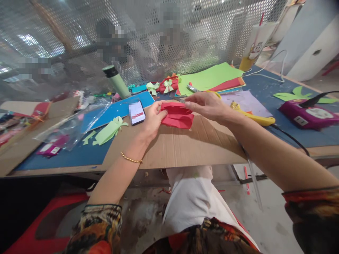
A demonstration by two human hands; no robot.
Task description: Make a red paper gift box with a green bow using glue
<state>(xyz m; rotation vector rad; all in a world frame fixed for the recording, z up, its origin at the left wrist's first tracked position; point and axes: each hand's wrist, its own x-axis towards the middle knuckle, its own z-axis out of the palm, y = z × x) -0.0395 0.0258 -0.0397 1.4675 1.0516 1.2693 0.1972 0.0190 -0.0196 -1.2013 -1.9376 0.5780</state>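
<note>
My left hand pinches the left end of a folded piece of red paper above the cardboard sheet. The paper has two raised layers with a crease between them. At its upper right edge is my right hand, fingers curled and thumb at the paper. Scissors with yellow handles show at this hand, their blades spread and pointing left; the fingers hide part of them. A phone with a lit screen lies left of my left hand. Beyond it is a folded light green paper piece with a bow.
Cardboard covers the table's front middle. Green sheets, a green bottle and a drink cup stand or lie behind. At right are a yellow glue gun and a purple power strip with cords.
</note>
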